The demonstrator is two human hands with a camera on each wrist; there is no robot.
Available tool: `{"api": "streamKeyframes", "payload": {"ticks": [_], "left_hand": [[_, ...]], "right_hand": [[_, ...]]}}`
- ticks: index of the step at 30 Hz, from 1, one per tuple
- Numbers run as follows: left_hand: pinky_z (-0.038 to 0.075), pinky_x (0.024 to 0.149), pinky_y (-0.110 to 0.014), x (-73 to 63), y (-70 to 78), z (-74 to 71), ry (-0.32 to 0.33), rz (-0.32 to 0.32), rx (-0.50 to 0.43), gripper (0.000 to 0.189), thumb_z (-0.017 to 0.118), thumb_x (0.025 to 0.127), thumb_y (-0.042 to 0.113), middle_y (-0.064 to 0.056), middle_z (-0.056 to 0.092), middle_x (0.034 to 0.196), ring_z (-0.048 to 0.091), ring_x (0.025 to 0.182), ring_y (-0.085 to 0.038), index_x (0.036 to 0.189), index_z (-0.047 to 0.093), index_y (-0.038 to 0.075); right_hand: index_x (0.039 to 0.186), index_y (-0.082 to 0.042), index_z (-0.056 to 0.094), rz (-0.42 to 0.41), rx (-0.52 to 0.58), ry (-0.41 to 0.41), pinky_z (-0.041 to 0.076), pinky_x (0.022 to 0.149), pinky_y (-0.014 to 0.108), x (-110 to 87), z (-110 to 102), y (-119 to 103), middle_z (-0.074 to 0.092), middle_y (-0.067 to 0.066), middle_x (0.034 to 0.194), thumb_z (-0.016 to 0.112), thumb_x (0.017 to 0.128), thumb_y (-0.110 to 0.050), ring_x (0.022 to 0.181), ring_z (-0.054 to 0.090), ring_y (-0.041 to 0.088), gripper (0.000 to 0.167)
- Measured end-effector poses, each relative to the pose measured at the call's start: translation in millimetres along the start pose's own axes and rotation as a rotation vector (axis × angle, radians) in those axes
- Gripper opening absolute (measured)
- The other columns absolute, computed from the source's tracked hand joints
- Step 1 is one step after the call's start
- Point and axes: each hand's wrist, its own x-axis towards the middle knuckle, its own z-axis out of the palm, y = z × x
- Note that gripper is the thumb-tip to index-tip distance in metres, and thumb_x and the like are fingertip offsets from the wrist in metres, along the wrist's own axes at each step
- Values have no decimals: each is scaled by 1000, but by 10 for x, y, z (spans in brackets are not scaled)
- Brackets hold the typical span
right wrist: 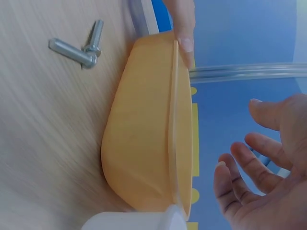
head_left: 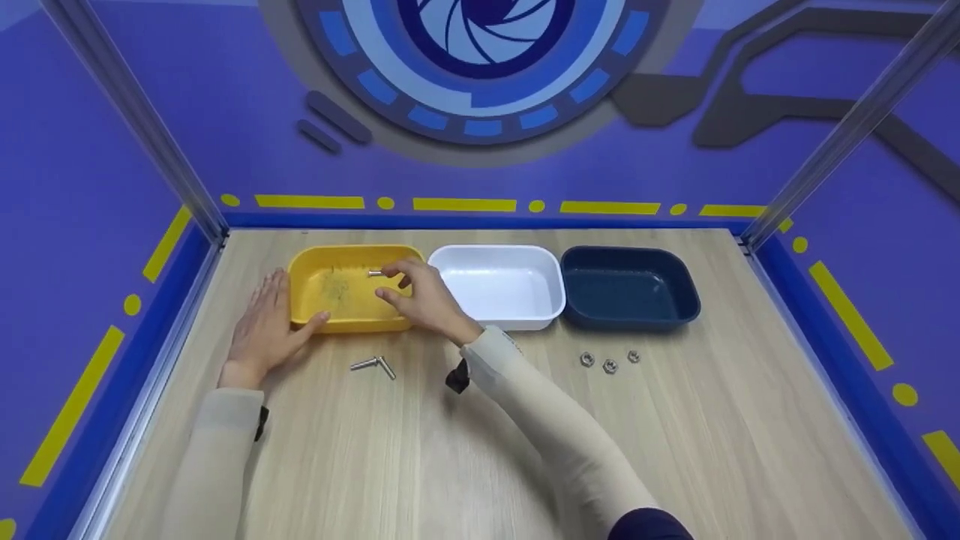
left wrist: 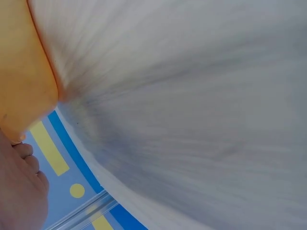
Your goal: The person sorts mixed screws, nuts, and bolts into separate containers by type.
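Observation:
My left hand (head_left: 262, 330) rests against the left side of the yellow container (head_left: 300, 319), fingers straight, its thumb on the front rim. My right hand (head_left: 424, 296) is over that container's right part, with thumb and fingers apart in the right wrist view. A small metal bolt (head_left: 374, 273) shows right at its index fingertip; whether they touch I cannot tell. In the right wrist view this bolt cannot be made out. Two more bolts (right wrist: 72, 51) lie touching on the table in front of the yellow container.
A white container (head_left: 499, 325) and a dark blue container (head_left: 630, 324) stand in a row to the right of the yellow one. Three metal nuts (head_left: 610, 366) lie in front of the dark blue container. Blue-purple panels (head_left: 480, 176) enclose the wooden table (head_left: 480, 480).

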Motion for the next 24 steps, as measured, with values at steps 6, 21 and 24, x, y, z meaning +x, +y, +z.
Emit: {"api": "streamKeyframes", "payload": {"ticks": [6, 21, 24], "left_hand": [[10, 135, -62, 5, 7, -9, -5, 9, -16, 113, 53, 102, 71, -31, 9, 176, 11, 163, -50, 168, 5, -8], [11, 134, -63, 3, 11, 0, 0, 23, -18, 113, 53, 102, 71, -31, 10, 176, 13, 163, -50, 168, 6, -7], [12, 134, -63, 2, -9, 2, 8, 28, -15, 113, 53, 101, 71, -31, 11, 176, 14, 163, -51, 168, 7, -7]], "right_hand": [[132, -5, 71, -127, -3, 13, 61, 95, 34, -102, 37, 24, 70, 12, 132, 73, 104, -27, 112, 69, 30, 36], [126, -2, 74, -163, 70, 32, 62, 89, 27, -452, 208, 167, 73, 15, 125, 76, 101, -21, 103, 71, 25, 31], [126, 1, 73, -148, 92, 10, 62, 86, 25, -529, 270, 225, 74, 17, 123, 77, 101, -20, 102, 71, 24, 33]]}}
